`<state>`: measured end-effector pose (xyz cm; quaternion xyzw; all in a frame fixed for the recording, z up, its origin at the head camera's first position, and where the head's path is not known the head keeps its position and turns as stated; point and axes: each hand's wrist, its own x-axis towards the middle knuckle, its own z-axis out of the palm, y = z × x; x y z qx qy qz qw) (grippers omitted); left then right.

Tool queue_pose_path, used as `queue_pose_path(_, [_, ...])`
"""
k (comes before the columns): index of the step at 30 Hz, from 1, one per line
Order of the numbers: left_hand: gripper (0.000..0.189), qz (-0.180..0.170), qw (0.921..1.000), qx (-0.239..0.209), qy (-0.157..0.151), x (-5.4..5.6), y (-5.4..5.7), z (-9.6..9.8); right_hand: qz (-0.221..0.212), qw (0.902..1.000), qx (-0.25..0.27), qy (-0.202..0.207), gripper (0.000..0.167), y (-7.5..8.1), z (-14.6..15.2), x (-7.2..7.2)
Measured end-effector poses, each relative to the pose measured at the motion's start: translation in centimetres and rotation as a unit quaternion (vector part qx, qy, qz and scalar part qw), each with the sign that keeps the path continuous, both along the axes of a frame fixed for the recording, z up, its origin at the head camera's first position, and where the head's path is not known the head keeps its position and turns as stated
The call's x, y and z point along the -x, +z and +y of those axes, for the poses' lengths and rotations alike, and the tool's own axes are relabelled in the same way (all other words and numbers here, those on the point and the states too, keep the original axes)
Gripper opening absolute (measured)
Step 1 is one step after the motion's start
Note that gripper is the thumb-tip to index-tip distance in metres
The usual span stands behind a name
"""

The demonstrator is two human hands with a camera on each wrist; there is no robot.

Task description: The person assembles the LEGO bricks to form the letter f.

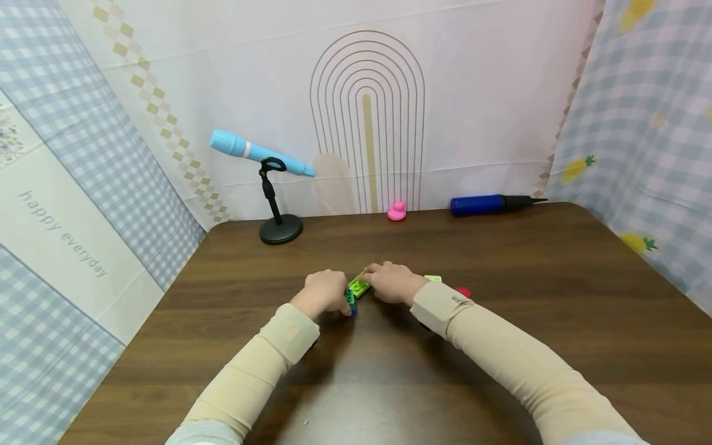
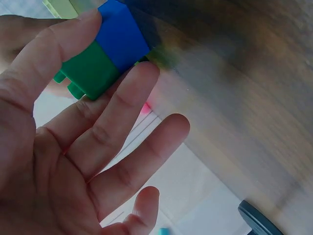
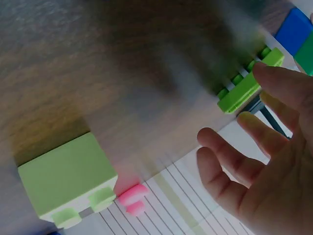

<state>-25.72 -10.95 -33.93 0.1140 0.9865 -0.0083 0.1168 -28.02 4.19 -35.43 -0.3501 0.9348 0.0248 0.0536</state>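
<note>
Over mid-table (image 1: 356,389), our left hand (image 1: 324,293) pinches a green brick (image 2: 90,71) on a blue one (image 2: 122,39); our right (image 1: 394,282) pinches the lime brick (image 3: 239,96), studs up, long axis slanting away rightward. The cloth (image 1: 67,253) reads "happy everyday".

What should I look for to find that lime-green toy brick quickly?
Find the dark wooden table, then, near its middle, the right hand. At that hand's fingertips is the lime-green studded brick. It is long and thin, unlike the dark green brick and blue brick pinched in the left hand or the chunky pale green block on the right hand's other side.
</note>
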Motion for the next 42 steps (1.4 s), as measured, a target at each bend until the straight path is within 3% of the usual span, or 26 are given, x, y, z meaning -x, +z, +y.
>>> queue_pose_path(9, [0.024,0.003,0.9999,-0.01,0.004,0.3,0.1,0.5,0.006,0.9999,-0.009,-0.012,0.019,0.5,1.7,0.3])
queue_pose_path(18, [0.025,0.01,0.9999,-0.011,0.003,1.3,0.2,1.4,-0.027,0.9981,-0.026,-0.05,0.018,0.9,3.9,0.3])
queue_pose_path(23, [0.025,0.001,0.9999,-0.01,-0.005,1.7,0.1,2.4,-0.034,0.9978,-0.027,-0.051,0.019,1.0,4.6,0.5])
queue_pose_path(29, [0.026,-0.001,1.0,-0.006,-0.004,1.8,0.1,3.6,-0.102,0.9921,-0.009,-0.072,0.012,1.8,5.0,0.8])
queue_pose_path(35, [0.028,-0.01,0.9998,-0.014,-0.009,1.8,0.2,4.6,-0.175,0.9822,0.012,-0.067,0.003,2.6,5.4,1.1])
queue_pose_path(42, [0.026,-0.013,0.9997,-0.018,-0.013,1.5,0.4,5.5,-0.187,0.9791,0.014,-0.078,0.007,2.5,5.7,1.2])
